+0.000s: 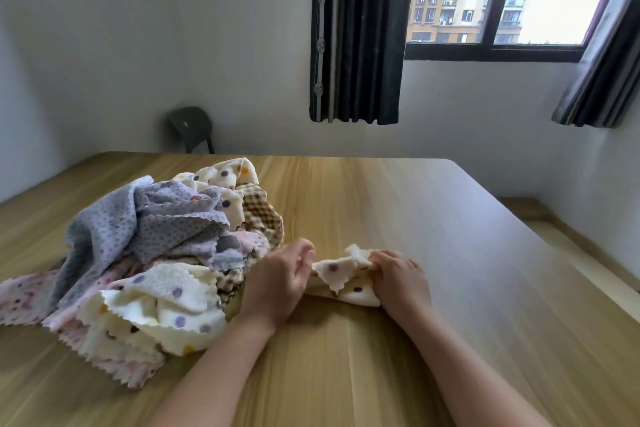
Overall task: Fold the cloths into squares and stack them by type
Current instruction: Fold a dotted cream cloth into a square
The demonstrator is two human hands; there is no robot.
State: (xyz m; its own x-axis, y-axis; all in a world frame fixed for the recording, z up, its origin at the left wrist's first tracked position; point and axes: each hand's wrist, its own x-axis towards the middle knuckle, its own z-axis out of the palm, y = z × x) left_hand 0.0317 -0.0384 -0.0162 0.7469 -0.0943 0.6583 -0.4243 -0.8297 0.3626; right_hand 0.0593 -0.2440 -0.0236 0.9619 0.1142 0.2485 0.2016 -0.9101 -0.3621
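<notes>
From the head view, the only one there is, the job looks barely begun. On the wooden table [450, 236] I can spot no finished square and no stack of any kind.

A loose heap of cloths [149, 253] sits at about ten o'clock from the person's hands. It is all tumbled together, with a grey dotted cloth [138, 229] on top and a brown checked cloth [261, 215] poking out at its two o'clock side. A pink patterned cloth [20, 295] trails off at its eight o'clock, and more cream ones with coloured dots lie along the near edge. I count at least four types there, none sorted.

One cream dotted cloth [337, 270] has been taken apart from the heap and lies just in front of the person, at twelve o'clock between the two hands. It is crumpled and bunched, not flat, so I would say its first fold has not yet been made.

The right hand [400, 279] has its fingers curled down over the cloth's three o'clock end, gripping a bunch of it. The left hand [277, 282] is at the nine o'clock end with its fingers curled and touching the edge. Whether it actually pinches the fabric I cannot tell.

What is left, as I judge it, is nearly everything: flatten and fold this one, then work through the whole heap.
</notes>
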